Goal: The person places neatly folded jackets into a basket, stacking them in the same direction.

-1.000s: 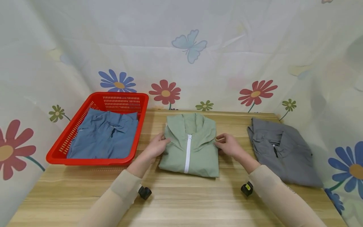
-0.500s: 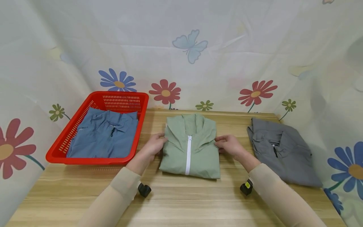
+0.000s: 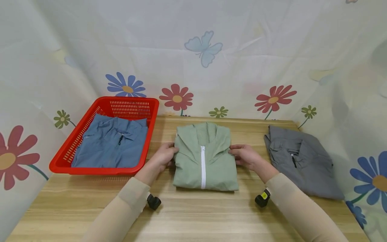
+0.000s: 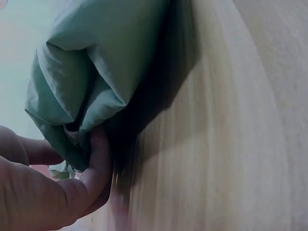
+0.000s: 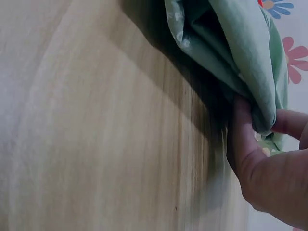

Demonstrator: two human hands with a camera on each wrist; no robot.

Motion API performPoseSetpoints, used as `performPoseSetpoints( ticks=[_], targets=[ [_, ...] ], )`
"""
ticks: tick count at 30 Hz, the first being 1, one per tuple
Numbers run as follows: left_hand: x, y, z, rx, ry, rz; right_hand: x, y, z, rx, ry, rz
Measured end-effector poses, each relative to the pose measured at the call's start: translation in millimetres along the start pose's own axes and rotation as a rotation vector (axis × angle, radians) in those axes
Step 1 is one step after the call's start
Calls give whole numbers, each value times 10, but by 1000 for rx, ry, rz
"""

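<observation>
A folded sage-green zip-front jacket (image 3: 205, 159) with a white zipper lies flat in the middle of the light wooden table (image 3: 193, 215), collar toward the far edge. The left hand (image 3: 163, 157) grasps the jacket's left edge, thumb on top near the shoulder fold; the left wrist view shows the fingers (image 4: 98, 163) tucked under the bunched green cloth, pinching it against the thumb. The right hand (image 3: 245, 155) grips the right edge in the same way, and the right wrist view shows its fingers (image 5: 243, 139) under the fabric fold with the thumb above. That part of the jacket is raised just off the tabletop at both sides, with a dark shadow beneath it.

To the left, on the far left part of the table, sits a red perforated plastic basket (image 3: 78, 132) holding a folded blue-grey jacket (image 3: 112, 146). To the right of the green jacket, apart from it, lies a folded dark grey jacket (image 3: 300, 161) near the table's right edge. Both forearms wear beige sleeves, each with a small black device at the wrist. Behind the table hangs a pale curtain (image 3: 193, 50) printed with red and blue flowers and a light blue butterfly.
</observation>
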State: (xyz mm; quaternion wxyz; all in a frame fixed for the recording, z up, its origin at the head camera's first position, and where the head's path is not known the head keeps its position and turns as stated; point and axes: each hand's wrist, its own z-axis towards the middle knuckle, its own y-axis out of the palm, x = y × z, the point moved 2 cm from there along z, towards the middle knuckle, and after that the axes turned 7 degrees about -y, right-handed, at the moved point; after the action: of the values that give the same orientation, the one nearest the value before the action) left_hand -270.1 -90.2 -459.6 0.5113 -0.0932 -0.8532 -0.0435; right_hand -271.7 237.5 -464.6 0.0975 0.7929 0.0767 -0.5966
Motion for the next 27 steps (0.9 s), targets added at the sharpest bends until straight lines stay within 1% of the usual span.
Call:
performPoseSetpoints(
  ticks=[3,6,11,17,20,27],
  targets=[
    [-6,-1,1,-15,-4,-2,8,-14,-5,-48,7,25],
    [-21,4,5,-35,-17,-26,11,-32,-14,-106,15,41],
    [-49,12,13,-30,-38,-40,1,-61,-41,-163,24,44],
    [-56,40,-3,-26,-29,-46,-39,-63,-87,-192,13,50],
    [-35,62,-29,-24,-30,-50,-76,-48,-110,-190,10,57],
    [29,73,-76,-27,-19,-62,-222,-2,-170,-196,-28,12]
  ],
)
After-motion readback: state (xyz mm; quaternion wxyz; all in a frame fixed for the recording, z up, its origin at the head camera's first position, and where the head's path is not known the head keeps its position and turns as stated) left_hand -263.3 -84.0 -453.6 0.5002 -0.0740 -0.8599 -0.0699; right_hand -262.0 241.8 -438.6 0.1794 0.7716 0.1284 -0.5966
